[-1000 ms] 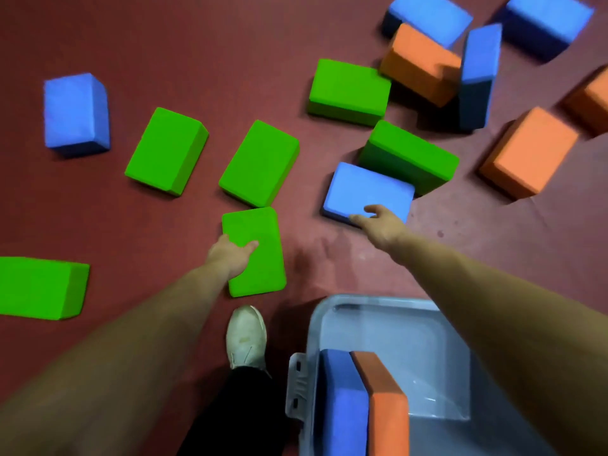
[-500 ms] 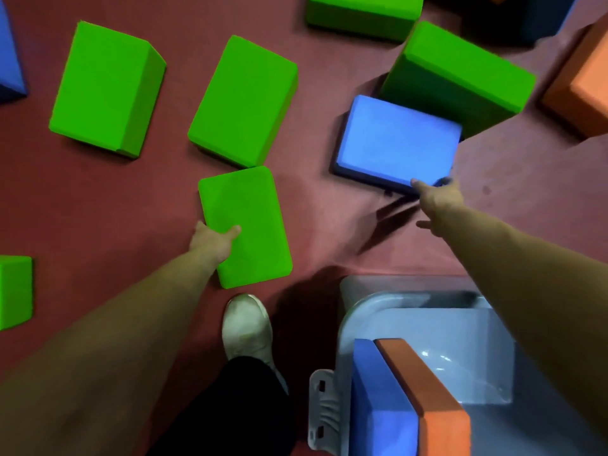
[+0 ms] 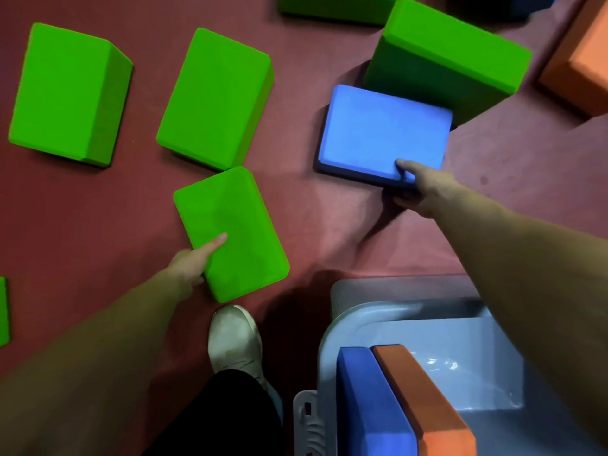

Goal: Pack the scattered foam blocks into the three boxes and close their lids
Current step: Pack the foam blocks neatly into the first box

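Head view, looking down at the red floor (image 3: 329, 225).

- Left hand (image 3: 194, 261): grip closed on the near green block (image 3: 232, 235). The thumb lay flat on its top face and the fingers were tucked at its left near edge, mostly hidden. The block lay flat on the floor, just far of the white shoe (image 3: 233, 337) and black trouser leg (image 3: 223, 416).
- Right hand (image 3: 418, 189): grip closed on the flat blue block (image 3: 385, 133). The thumb was on top at the near right corner and the fingers were curled under the near edge. The block was on the floor to the right of the near green block and well apart from it. Whether the near edge was raised could not be told.
- The far right corner of the flat blue block met the large green block (image 3: 444, 57); contact could not be confirmed.
- The grey box (image 3: 332, 324) stood at near right, open, its latch (image 3: 306, 419) on the left wall. Inside, a dark blue block (image 3: 368, 406) and an orange block (image 3: 424, 399) stood on edge, touching side by side.
- Loose on the floor were two green blocks at far left (image 3: 65, 90) and far centre (image 3: 214, 97). Another green block (image 3: 329, 4) was cut by the far edge, and a green sliver (image 3: 3, 311) showed at the left edge. A loose orange block (image 3: 582, 60) lay at far right.
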